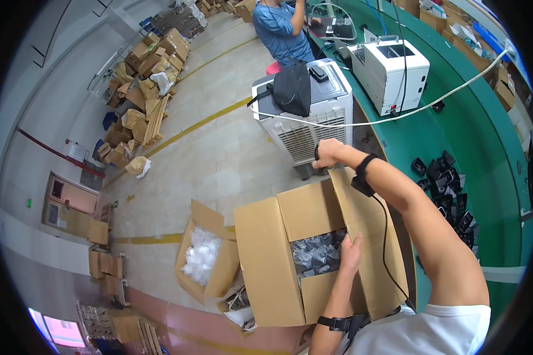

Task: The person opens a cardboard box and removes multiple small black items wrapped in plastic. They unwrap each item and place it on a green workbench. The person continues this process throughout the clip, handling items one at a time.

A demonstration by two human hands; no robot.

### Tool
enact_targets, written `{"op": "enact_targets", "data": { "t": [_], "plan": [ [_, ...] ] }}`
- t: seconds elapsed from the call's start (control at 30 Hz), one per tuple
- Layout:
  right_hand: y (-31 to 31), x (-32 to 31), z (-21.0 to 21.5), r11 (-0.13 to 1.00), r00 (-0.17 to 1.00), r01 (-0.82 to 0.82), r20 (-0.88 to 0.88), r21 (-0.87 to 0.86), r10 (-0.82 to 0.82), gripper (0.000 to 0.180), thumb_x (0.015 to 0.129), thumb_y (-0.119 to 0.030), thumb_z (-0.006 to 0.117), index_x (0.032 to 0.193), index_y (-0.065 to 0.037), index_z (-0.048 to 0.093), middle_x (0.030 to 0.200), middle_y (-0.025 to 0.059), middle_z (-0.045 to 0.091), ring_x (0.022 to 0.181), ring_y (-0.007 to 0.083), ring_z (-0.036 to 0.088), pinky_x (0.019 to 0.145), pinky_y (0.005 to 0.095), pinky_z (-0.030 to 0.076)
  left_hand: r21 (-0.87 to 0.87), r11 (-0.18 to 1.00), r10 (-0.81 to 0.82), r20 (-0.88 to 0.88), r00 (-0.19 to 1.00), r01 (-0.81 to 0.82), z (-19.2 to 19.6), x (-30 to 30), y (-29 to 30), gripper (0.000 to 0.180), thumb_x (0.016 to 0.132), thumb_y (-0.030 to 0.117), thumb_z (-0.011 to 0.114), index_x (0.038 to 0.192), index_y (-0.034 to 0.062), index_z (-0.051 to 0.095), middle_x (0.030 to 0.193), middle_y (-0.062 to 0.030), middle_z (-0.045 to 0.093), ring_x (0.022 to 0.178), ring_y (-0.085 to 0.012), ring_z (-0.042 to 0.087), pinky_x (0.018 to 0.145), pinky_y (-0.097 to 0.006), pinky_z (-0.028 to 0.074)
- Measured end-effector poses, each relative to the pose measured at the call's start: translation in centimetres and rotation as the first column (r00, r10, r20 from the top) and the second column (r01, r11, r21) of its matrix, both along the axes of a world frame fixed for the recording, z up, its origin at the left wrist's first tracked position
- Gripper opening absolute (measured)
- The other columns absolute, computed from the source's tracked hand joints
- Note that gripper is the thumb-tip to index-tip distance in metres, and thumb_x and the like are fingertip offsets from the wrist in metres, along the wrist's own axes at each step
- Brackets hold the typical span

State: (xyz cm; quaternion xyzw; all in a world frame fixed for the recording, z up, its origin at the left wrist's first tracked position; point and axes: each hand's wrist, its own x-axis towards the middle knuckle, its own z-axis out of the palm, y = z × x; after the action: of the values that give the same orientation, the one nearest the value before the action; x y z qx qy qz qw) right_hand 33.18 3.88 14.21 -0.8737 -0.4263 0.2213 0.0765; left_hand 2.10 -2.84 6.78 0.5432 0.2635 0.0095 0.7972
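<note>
A large cardboard box [269, 260] stands with its flaps raised in front of me. Inside it lie several dark items in clear plastic bags [317, 251]. My left hand [350, 253] is closed at the box's right edge, against the base of the right flap [373, 254]. My right hand [330, 152] reaches past the far end of that flap, near the lower front of a white air cooler [308, 133]. Its fingers are curled, with something small and black at them that I cannot make out. Black straps with a cable circle both my wrists.
A smaller open box [207, 257] of clear plastic wrap stands left. Along the right runs a green bench [474, 171] with black parts [450, 189] and a white machine [391, 74]. A white cable [432, 106] crosses above the cooler. A person [281, 32] works at the far end.
</note>
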Motion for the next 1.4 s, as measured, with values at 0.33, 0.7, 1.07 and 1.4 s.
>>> {"op": "enact_targets", "data": {
  "t": [0.33, 0.7, 1.07, 1.4],
  "plan": [
    [-23.0, -7.4, 11.4, 0.354, 0.799, 0.476, -0.228, 0.805, -0.557, 0.031, 0.093, -0.033, 0.058, 0.090, -0.003, 0.068, 0.075, 0.0063, 0.067, 0.068, 0.0104, 0.060, 0.063, 0.0294, 0.049, 0.628, 0.712, -0.579, 0.273, 0.769, 0.313, 6.0, -1.2, -10.8, 0.082, 0.095, 0.037, 0.055, 0.147, -0.0079, 0.011, 0.156, -0.0256, 0.006, 0.146, -0.0348, 0.004, 0.117, -0.040, 0.004],
    [-40.7, -38.2, 16.3, 0.110, 0.581, 0.805, -0.738, 0.583, -0.344, 0.089, 0.081, -0.005, 0.067, 0.152, -0.011, 0.013, 0.107, 0.0028, 0.048, 0.093, 0.0107, 0.046, 0.082, 0.0243, 0.042, 0.961, 0.261, -0.880, 0.277, 0.387, -0.095, 11.2, -4.6, -13.0, 0.050, 0.067, 0.010, 0.050, 0.116, 0.0028, 0.056, 0.146, -0.0284, 0.027, 0.133, -0.0639, 0.007, 0.105, -0.074, 0.008],
    [-30.0, -57.7, 6.9, -0.205, 0.166, 0.939, -0.884, 0.277, -0.437, 0.073, 0.091, -0.056, 0.053, 0.148, -0.017, 0.032, 0.105, 0.0018, 0.054, 0.089, 0.0116, 0.046, 0.076, 0.0267, 0.041, 0.921, 0.385, -0.830, 0.319, 0.457, 0.055, 9.6, -14.0, -1.4, 0.037, 0.074, 0.004, 0.051, 0.111, -0.0017, 0.054, 0.139, -0.0262, 0.038, 0.127, -0.0454, 0.039, 0.105, -0.056, 0.032],
    [-40.6, -53.2, 18.0, -0.494, 0.167, 0.620, -0.718, 0.610, -0.676, 0.041, 0.097, -0.037, 0.033, 0.130, -0.018, 0.049, 0.096, 0.0014, 0.064, 0.074, 0.0073, 0.051, 0.059, 0.0241, 0.041, 0.945, 0.308, -0.854, 0.224, 0.469, 0.111, 5.6, -16.4, 3.4, 0.044, 0.072, 0.002, 0.052, 0.116, -0.0005, 0.058, 0.134, -0.0287, 0.040, 0.122, -0.0452, 0.043, 0.101, -0.048, 0.040]
  ]
}}
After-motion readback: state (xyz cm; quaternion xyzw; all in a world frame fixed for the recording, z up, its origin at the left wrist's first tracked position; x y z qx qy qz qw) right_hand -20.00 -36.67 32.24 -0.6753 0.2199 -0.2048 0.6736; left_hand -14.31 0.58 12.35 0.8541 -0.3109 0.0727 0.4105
